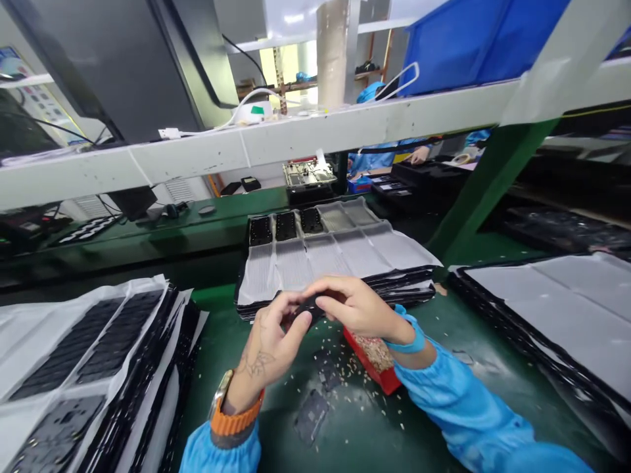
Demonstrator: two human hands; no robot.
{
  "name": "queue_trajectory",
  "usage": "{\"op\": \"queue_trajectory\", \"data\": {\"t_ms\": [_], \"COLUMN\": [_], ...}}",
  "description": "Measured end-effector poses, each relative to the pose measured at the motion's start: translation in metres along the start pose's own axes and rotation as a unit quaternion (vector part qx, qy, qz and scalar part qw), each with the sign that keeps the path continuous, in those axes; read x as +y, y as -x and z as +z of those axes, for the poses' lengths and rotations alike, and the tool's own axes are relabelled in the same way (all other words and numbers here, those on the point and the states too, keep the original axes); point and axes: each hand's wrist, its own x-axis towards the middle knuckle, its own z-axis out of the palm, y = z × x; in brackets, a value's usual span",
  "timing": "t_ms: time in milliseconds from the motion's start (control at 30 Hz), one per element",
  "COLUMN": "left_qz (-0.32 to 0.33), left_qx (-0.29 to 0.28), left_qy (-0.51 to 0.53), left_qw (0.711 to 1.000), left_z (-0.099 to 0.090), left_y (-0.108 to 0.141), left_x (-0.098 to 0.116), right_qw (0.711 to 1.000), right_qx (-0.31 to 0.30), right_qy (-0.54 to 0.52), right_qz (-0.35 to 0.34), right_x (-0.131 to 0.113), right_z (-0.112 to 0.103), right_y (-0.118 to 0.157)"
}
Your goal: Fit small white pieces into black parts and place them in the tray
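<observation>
Left hand (271, 338) and right hand (357, 305) nearly meet, fingers curled, thumbs pointing inward, together gripping the black part (311, 309) between them. The right forearm reaches in slantwise. The red box (377, 361) lies just below the right wrist; the middle stack (320, 253) sits beyond both hands.

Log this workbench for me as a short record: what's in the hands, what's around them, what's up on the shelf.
left hand: grips one end of a small black part
right hand: grips the same part's other end
below the hands: flat dark pieces on a green table
red box: holds small pale bits; more are scattered around it
middle stack: three black items in its far row
side stacks: one left, one right
shelf: blue bin, white cable
</observation>
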Motion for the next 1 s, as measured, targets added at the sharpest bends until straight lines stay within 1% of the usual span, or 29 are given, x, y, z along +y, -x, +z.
{"op": "queue_trajectory", "data": {"t_ms": [67, 133, 200, 233, 267, 300, 333, 400, 467, 500, 533, 567, 600, 667, 700, 767, 800, 867, 1000], "left_qz": [-0.011, -0.027, -0.031, -0.029, -0.027, -0.028, -0.031, -0.039, -0.043, -0.044, -0.046, -0.048, -0.050, -0.049, -0.049, -0.053, -0.054, -0.052, -0.044], "left_qx": [0.014, 0.069, 0.137, 0.153, 0.152, 0.139, 0.116, 0.059, 0.012, -0.001, -0.003, 0.004, 0.020, 0.059, 0.074, 0.082, 0.080, 0.078, 0.072], "left_qy": [0.035, 0.135, 0.253, 0.301, 0.337, 0.356, 0.354, 0.284, 0.183, 0.149, 0.131, 0.128, 0.133, 0.147, 0.151, 0.157, 0.157, 0.151, 0.129], "left_qw": [0.999, 0.988, 0.957, 0.941, 0.929, 0.924, 0.928, 0.956, 0.982, 0.988, 0.990, 0.991, 0.990, 0.986, 0.984, 0.983, 0.983, 0.984, 0.988], "left_z": [0.006, 0.017, 0.028, 0.032, 0.033, 0.033, 0.031, 0.023, 0.015, 0.012, 0.011, 0.010, 0.010, 0.011, 0.012, 0.011, 0.011, 0.009, 0.006], "left_y": [-0.001, -0.004, -0.007, -0.009, -0.009, -0.010, -0.009, -0.007, -0.005, -0.004, -0.004, -0.003, -0.002, -0.001, 0.000, 0.002, 0.003, 0.006, 0.011], "left_x": [-0.002, -0.005, -0.007, -0.007, -0.008, -0.008, -0.009, -0.009, -0.010, -0.009, -0.009, -0.009, -0.008, -0.005, -0.003, 0.001, 0.003, 0.006, 0.011], "right_qw": [1.000, 0.997, 0.996, 0.996, 0.997, 0.997, 0.997, 0.995, 0.996, 0.995, 0.994, 0.990, 0.983, 0.955, 0.936, 0.904, 0.893, 0.884, 0.883], "right_qx": [0.018, 0.057, 0.068, 0.069, 0.071, 0.075, 0.081, 0.086, 0.054, 0.035, 0.027, 0.033, 0.052, 0.098, 0.103, 0.074, 0.053, 0.027, 0.021], "right_qy": [-0.014, -0.051, -0.058, -0.045, -0.027, -0.008, 0.011, 0.046, 0.078, 0.091, 0.106, 0.126, 0.151, 0.216, 0.248, 0.295, 0.309, 0.323, 0.325], "right_qz": [-0.012, -0.003, 0.013, 0.015, 0.012, 0.009, 0.006, 0.001, -0.006, -0.015, -0.030, -0.054, -0.086, -0.177, -0.226, -0.301, -0.322, -0.338, -0.337], "right_x": [0.005, 0.011, 0.015, 0.017, 0.017, 0.017, 0.015, 0.012, 0.009, 0.007, 0.006, 0.005, 0.004, 0.002, 0.001, 0.000, -0.001, -0.002, -0.004], "right_z": [0.006, 0.013, 0.019, 0.021, 0.021, 0.021, 0.021, 0.018, 0.016, 0.015, 0.015, 0.014, 0.014, 0.011, 0.010, 0.007, 0.006, 0.006, 0.008], "right_y": [-0.001, -0.002, -0.002, -0.001, -0.001, -0.001, -0.001, 0.001, 0.003, 0.003, 0.004, 0.005, 0.005, 0.005, 0.005, 0.005, 0.005, 0.005, 0.009]}}
